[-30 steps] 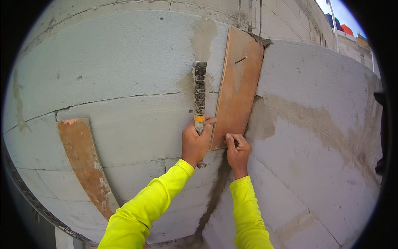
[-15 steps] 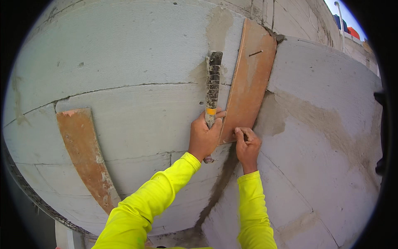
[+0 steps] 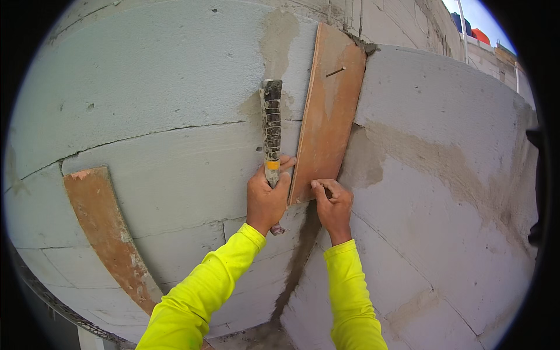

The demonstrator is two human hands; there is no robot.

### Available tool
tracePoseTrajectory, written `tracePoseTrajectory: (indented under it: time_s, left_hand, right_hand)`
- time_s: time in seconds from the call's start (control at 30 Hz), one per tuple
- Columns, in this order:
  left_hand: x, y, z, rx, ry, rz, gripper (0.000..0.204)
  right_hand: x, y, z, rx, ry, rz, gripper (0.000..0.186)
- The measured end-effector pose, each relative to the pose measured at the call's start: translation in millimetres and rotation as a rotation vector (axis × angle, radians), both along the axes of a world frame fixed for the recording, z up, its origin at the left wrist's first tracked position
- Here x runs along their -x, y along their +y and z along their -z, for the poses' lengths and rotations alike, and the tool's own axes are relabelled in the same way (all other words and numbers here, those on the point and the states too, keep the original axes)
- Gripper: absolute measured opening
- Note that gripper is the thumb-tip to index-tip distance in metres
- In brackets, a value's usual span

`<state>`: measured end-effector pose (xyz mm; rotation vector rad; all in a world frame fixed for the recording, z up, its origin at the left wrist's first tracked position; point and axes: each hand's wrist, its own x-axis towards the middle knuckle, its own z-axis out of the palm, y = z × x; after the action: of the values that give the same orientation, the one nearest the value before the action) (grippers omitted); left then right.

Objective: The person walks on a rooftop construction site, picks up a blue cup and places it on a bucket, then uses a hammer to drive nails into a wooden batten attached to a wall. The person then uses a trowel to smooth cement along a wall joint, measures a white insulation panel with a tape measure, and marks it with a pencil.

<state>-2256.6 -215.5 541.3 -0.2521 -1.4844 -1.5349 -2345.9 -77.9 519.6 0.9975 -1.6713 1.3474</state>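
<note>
My left hand point(image 3: 265, 198) is closed around a hammer point(image 3: 272, 119), its worn black grip pointing up and a yellow band just above my fist. Most of the hammer's head is hidden by the hand; a small end shows below it. The fingers of that hand reach the left edge of an orange-brown board point(image 3: 329, 111) that stands along the wall corner. One nail point(image 3: 335, 72) sticks out of the board's upper part. At the board's lower right end, my right hand point(image 3: 334, 209) is closed in a pinch; whatever is between its fingertips is too hidden to name.
A second orange-brown board point(image 3: 111, 227) leans on the left block wall point(image 3: 175, 169). The right block wall point(image 3: 426, 227) meets it at a corner with a dark mortar joint point(image 3: 300, 262). Red and blue rounded objects show beyond the wall at upper right.
The whole scene has shifted left in the picture as the view turned slightly. Both hands keep about the same place on the board, and the hammer stays in my left hand.
</note>
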Motion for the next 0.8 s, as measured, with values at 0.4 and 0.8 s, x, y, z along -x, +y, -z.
tracePoseTrajectory:
  time_s: [0.4,0.8]
  left_hand:
    - [11,-2,7,0.122,0.027,-0.105,0.031]
    - [2,15,5,0.213,0.011,-0.327,0.022]
  right_hand:
    - [-2,4,-5,-0.017,0.118,0.020,0.006]
    - [1,10,-19,-0.111,0.211,-0.012,0.006]
